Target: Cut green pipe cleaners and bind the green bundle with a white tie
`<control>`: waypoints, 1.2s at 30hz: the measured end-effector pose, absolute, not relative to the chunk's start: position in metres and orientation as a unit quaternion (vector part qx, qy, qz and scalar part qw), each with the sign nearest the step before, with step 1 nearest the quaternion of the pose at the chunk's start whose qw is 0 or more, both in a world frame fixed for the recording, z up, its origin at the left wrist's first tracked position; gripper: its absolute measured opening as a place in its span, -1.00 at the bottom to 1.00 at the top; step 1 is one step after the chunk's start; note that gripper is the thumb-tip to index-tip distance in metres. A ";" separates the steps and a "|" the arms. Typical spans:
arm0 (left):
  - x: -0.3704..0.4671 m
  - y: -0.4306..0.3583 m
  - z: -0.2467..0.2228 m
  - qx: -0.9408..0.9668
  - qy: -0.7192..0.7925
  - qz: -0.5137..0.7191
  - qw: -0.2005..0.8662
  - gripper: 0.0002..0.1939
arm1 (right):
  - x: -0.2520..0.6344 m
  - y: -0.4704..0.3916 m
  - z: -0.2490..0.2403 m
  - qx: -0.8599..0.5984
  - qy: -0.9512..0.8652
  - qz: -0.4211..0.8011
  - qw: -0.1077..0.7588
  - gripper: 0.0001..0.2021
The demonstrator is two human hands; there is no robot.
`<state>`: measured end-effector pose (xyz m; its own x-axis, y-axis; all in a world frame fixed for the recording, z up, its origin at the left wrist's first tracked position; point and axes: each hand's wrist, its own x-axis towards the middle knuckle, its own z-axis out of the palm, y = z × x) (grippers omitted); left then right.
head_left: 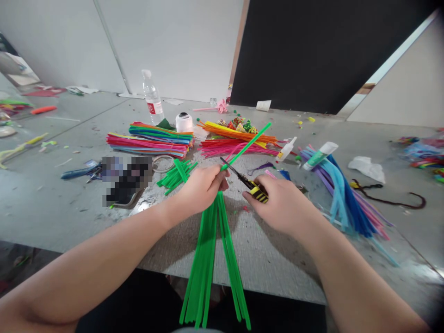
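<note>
My left hand (204, 187) pinches a bright green pipe cleaner (250, 144) that slants up to the right. In my right hand (277, 199) are scissors (255, 187) with black blades and a yellow-and-black handle. Their blades meet the pipe cleaner just beyond my left fingertips. Below my hands a bundle of long green pipe cleaners (204, 259) hangs over the table's near edge. Left of my left hand lies a pile of short green pieces (175, 175).
Bundles of colourful pipe cleaners (149, 141) lie ahead. Blue and purple ones (350, 194) lie right, under a white-green tube (321, 156). A water bottle (151, 99) stands behind, a small glue bottle (286, 149) lies mid-right, and a blurred phone-like object (130, 196) is left.
</note>
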<state>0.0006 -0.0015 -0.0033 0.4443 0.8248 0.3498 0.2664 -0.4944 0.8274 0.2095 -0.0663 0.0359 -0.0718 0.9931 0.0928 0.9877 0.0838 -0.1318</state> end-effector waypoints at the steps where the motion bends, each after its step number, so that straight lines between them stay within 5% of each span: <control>1: 0.001 -0.001 -0.004 0.766 0.354 0.393 0.366 -0.75 | 0.210 -0.066 0.035 -0.675 -0.733 0.016 0.080 -0.77; 16: 0.001 0.001 -0.007 0.777 0.363 0.357 0.370 -0.64 | 0.207 -0.067 0.035 -0.699 -0.713 -0.027 0.047 -0.75; 23: 0.004 0.005 -0.010 0.680 0.370 0.373 0.512 -0.72 | 0.210 -0.062 0.037 -0.726 -0.679 -0.027 0.107 -0.62; 28: 0.009 0.008 -0.005 0.542 0.392 0.379 0.639 -0.71 | 0.228 -0.048 0.032 -0.757 -0.650 0.001 0.062 -0.54; 36: 0.006 0.012 -0.001 0.407 0.373 0.445 0.705 -0.74 | 0.252 -0.033 0.015 -0.764 -0.639 -0.014 -0.091 -0.22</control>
